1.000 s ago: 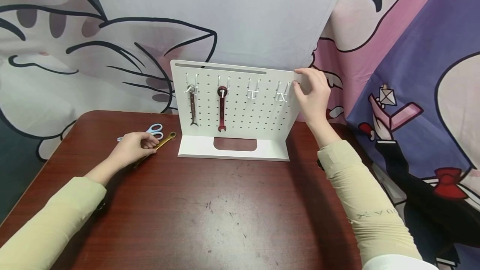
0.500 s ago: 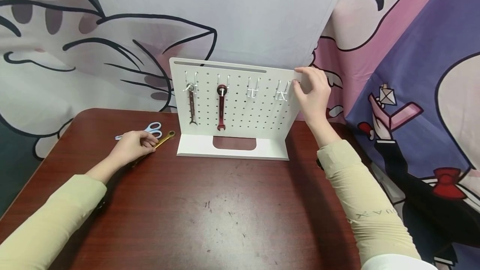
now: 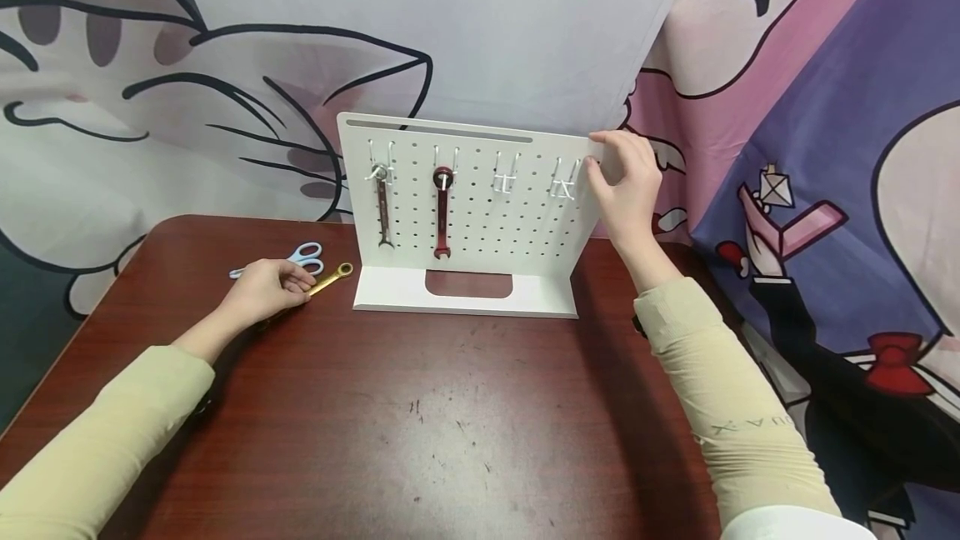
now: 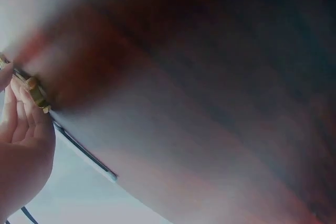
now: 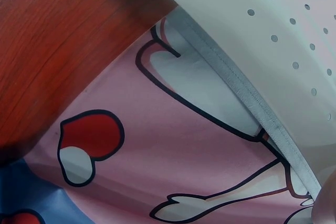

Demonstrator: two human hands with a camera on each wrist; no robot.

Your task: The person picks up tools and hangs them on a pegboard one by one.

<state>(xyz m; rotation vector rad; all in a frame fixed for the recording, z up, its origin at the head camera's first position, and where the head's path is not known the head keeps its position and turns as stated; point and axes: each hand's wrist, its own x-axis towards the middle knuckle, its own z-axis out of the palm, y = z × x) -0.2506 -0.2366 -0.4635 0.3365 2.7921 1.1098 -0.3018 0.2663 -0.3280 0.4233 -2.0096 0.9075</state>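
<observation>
My left hand [image 3: 264, 290] pinches a gold-coloured wrench [image 3: 332, 279] at the left of the table; its ring end sticks out past the fingertips, towards the pegboard. Just behind the hand lies a pair of light blue-handled scissors [image 3: 307, 258], partly covered by it. In the left wrist view the gold wrench [image 4: 38, 93] shows at the fingers. My right hand [image 3: 632, 186] grips the upper right edge of the white pegboard [image 3: 480, 232], thumb in front. On the pegboard's left hooks hang a dark silver wrench [image 3: 383, 211] and a dark red wrench [image 3: 442, 219].
Two white hooks, one in the middle right [image 3: 505, 182] and one at the right [image 3: 562, 187], hold no tool. The pegboard stands on the brown table [image 3: 450, 423] near its back edge. Behind hangs a printed cloth [image 3: 510, 32].
The head view has shifted slightly. My left hand stays at the gold wrench, whose ring end has tilted a little; my right hand keeps its grip on the pegboard.
</observation>
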